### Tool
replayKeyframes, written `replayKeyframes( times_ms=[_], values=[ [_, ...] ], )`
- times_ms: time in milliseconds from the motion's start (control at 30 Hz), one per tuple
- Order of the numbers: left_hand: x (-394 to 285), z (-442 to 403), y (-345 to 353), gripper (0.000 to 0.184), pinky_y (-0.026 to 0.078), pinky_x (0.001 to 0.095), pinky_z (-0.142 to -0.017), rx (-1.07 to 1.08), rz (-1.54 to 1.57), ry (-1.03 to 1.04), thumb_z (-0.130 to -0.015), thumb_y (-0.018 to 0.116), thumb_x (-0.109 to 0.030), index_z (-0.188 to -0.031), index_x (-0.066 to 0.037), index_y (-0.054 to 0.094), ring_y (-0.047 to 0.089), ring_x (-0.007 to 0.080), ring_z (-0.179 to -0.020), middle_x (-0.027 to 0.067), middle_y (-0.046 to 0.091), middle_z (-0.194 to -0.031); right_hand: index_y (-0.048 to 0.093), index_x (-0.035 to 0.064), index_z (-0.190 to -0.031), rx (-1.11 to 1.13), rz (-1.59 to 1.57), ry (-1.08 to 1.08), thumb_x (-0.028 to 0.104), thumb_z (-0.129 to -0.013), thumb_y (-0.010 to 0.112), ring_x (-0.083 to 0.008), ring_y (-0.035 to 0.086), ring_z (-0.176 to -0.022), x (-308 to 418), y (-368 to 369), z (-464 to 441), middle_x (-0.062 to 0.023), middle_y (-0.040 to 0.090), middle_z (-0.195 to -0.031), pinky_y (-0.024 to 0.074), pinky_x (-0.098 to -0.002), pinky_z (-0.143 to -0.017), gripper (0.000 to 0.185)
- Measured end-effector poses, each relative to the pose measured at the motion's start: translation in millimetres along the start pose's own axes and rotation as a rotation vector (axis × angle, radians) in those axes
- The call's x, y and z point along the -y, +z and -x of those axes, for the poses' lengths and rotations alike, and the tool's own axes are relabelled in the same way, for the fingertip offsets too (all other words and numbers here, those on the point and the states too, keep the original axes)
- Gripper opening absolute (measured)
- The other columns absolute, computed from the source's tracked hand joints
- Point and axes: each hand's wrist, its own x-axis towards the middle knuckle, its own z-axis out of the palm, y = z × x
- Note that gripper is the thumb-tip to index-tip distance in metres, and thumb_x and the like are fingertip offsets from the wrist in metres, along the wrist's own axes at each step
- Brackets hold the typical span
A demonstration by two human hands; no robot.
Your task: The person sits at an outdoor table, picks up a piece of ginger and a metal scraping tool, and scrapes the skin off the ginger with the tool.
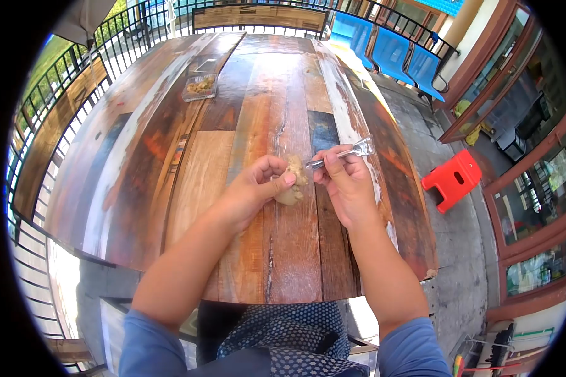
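Observation:
My left hand (262, 187) is closed around a knobbly, pale tan piece of ginger root (292, 182), thumb pressed on its near side. To its right, my right hand (346, 182) grips a shiny metal utensil (362, 147). The utensil's broad, flat end sticks out to the right beyond my fingers. Its narrow end points left toward the ginger, close to it; whether they touch I cannot tell. Both hands are above the wooden table (245, 270), near its middle. Fingers hide part of the ginger and the utensil's middle.
A clear plastic box (199, 88) with yellowish-brown pieces stands toward the table's far left. Blue seats (390, 53) and a red stool (453, 180) are beyond the table at right. A black railing (34, 119) and wooden benches (258, 19) border the far and left sides.

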Motion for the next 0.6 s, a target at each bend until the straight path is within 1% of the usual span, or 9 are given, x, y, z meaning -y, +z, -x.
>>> replayKeyframes(
  times_ms=[33,133,200,233,300,333,400,533,600],
  values=[
    [1.3,-0.6,-0.3,0.023,0.050,0.0307,-0.085,-0.018,-0.076,0.035,-0.092,0.068,-0.014,-0.109,-0.006,0.055,0.060,0.0130,-0.096,0.0026,0.062,-0.104,0.058,0.0067,-0.100,0.002,-0.006,0.002,0.019,-0.095,0.065,-0.0126,0.061,-0.077,0.7,0.9,0.6,-0.0062,0.068,-0.095,0.0481,-0.0279,-0.072,0.015],
    [0.0,0.3,2.8,0.025,0.050,0.0301,-0.085,-0.059,-0.109,0.027,-0.091,0.069,-0.013,-0.109,-0.006,0.054,0.060,0.0128,-0.097,0.0038,0.062,-0.105,0.057,0.0066,-0.101,0.021,0.046,-0.008,0.019,-0.095,0.064,-0.0125,0.061,-0.077,2.0,2.2,0.6,-0.0062,0.067,-0.095,0.0476,-0.0278,-0.072,0.015],
    [6.6,-2.6,-0.3,0.026,0.050,0.0300,-0.085,-0.064,-0.149,0.095,-0.090,0.070,-0.013,-0.110,-0.006,0.054,0.060,0.0132,-0.097,0.0041,0.062,-0.105,0.057,0.0065,-0.101,0.050,0.055,-0.006,0.019,-0.096,0.063,-0.0122,0.061,-0.078,-0.6,2.0,1.5,-0.0059,0.067,-0.095,0.0478,-0.0276,-0.073,0.015],
    [8.9,-3.3,-0.8,0.027,0.050,0.0300,-0.085,-0.052,-0.169,0.138,-0.090,0.070,-0.013,-0.111,-0.005,0.054,0.060,0.0135,-0.097,0.0044,0.062,-0.105,0.057,0.0064,-0.101,0.041,0.121,-0.005,0.019,-0.096,0.062,-0.0120,0.061,-0.079,-1.7,1.7,2.2,-0.0057,0.066,-0.095,0.0479,-0.0274,-0.073,0.015],
    [3.6,-0.3,3.3,0.030,0.050,0.0294,-0.085,-0.059,-0.192,0.094,-0.090,0.071,-0.013,-0.113,-0.005,0.054,0.060,0.0139,-0.097,0.0045,0.062,-0.104,0.058,0.0061,-0.100,0.039,0.188,-0.008,0.020,-0.097,0.062,-0.0118,0.061,-0.079,-3.0,2.6,1.8,-0.0054,0.066,-0.095,0.0481,-0.0269,-0.074,0.015],
    [3.8,-0.1,3.0,0.030,0.050,0.0294,-0.085,-0.089,-0.211,0.116,-0.090,0.071,-0.013,-0.113,-0.005,0.054,0.060,0.0139,-0.097,0.0045,0.062,-0.104,0.058,0.0058,-0.100,0.040,0.193,-0.006,0.020,-0.097,0.062,-0.0116,0.060,-0.080,-3.8,2.1,2.5,-0.0054,0.066,-0.095,0.0482,-0.0267,-0.074,0.015],
    [7.0,-2.0,-0.4,0.031,0.049,0.0291,-0.085,-0.049,-0.210,0.100,-0.090,0.071,-0.014,-0.115,-0.004,0.054,0.060,0.0139,-0.097,0.0047,0.063,-0.102,0.059,0.0053,-0.100,0.047,0.203,-0.016,0.020,-0.097,0.061,-0.0115,0.061,-0.079,-3.5,1.5,1.9,-0.0055,0.066,-0.095,0.0483,-0.0264,-0.074,0.016],
    [7.8,-2.2,-2.1,0.031,0.049,0.0292,-0.085,-0.073,-0.228,0.116,-0.090,0.071,-0.014,-0.114,-0.004,0.054,0.060,0.0137,-0.099,0.0052,0.063,-0.102,0.059,0.0048,-0.100,0.048,0.261,-0.042,0.020,-0.097,0.061,-0.0115,0.061,-0.078,-3.0,1.9,2.0,-0.0050,0.066,-0.094,0.0485,-0.0261,-0.073,0.016],
    [7.3,-2.0,-1.5,0.035,0.050,0.0313,-0.085,-0.055,-0.221,0.115,-0.089,0.072,-0.016,-0.116,-0.001,0.055,0.059,0.0159,-0.101,0.0067,0.061,-0.106,0.059,0.0050,-0.100,0.048,0.265,-0.063,0.020,-0.097,0.061,-0.0112,0.060,-0.077,-3.8,2.3,1.5,-0.0045,0.065,-0.092,0.0483,-0.0257,-0.072,0.015]
  ],
)
